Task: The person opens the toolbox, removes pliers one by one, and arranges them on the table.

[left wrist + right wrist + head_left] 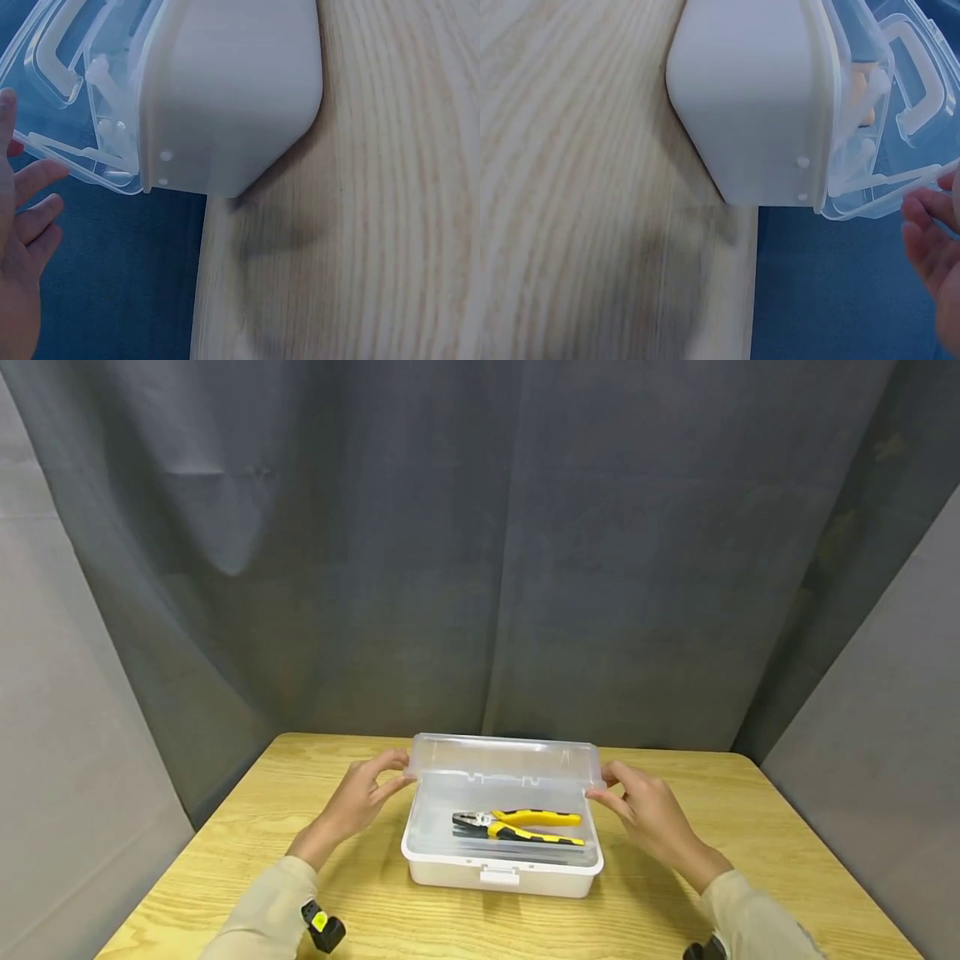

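Note:
A white plastic storage box (540, 883) stands mid-table, its clear lid (506, 756) tipped up at the back. Combination pliers (534, 817) with yellow and black handles lie across the clear inner tray (435, 827), jaws to the left. With thumb and fingers, my left hand (354, 799) pinches the lid's left edge. The right hand (654, 808) grips the opposite edge in the same way. In the wrist views, the left fingers (37, 180) and right fingers (922, 210) are at the lid's rim, partly cut off by the frame.
The light wooden table (360, 893) ends just behind the box. A dark grey curtain (390, 568) hangs beyond it, with pale panels (67, 693) at both sides. A white latch (499, 876) sits on the box's front wall.

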### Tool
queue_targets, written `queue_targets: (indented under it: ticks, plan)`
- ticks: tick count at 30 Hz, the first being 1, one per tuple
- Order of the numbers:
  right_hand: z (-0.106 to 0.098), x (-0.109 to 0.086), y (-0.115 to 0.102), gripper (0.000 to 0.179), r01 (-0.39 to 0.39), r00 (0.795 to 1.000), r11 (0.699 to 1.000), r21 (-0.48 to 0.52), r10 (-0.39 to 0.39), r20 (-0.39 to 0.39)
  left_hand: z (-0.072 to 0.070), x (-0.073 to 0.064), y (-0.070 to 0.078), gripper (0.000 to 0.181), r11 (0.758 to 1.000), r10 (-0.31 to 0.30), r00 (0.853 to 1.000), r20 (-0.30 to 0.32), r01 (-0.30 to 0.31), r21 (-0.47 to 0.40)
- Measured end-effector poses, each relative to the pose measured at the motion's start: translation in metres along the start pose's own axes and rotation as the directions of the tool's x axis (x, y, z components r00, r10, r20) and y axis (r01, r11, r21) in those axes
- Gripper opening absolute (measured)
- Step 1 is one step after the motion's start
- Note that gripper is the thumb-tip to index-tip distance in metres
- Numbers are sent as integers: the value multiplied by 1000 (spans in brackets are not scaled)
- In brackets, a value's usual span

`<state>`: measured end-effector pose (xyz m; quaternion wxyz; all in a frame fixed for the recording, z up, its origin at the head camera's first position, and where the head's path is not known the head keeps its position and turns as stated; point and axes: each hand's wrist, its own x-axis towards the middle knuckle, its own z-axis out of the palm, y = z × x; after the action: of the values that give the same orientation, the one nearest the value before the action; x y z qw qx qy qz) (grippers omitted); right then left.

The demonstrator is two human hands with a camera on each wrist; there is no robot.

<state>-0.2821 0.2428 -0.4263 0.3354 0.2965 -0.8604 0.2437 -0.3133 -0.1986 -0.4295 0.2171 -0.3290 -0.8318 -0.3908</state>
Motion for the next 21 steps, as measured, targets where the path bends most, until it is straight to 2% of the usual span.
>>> queue_targets:
  ticks: [7, 12, 21]
  plan:
    - [0, 3, 10, 25, 58, 998, 998, 27, -58, 21, 0, 6, 0, 16, 999, -42, 999, -10, 43, 26]
    - [-2, 5, 16, 26, 63, 998, 998, 19, -63, 27, -1, 14, -1, 14, 999, -41, 999, 1, 41, 7]
    - [0, 19, 23, 13, -25, 1000, 999, 35, 25, 1, 4, 32, -7, 9, 1000, -31, 999, -37, 31, 6]
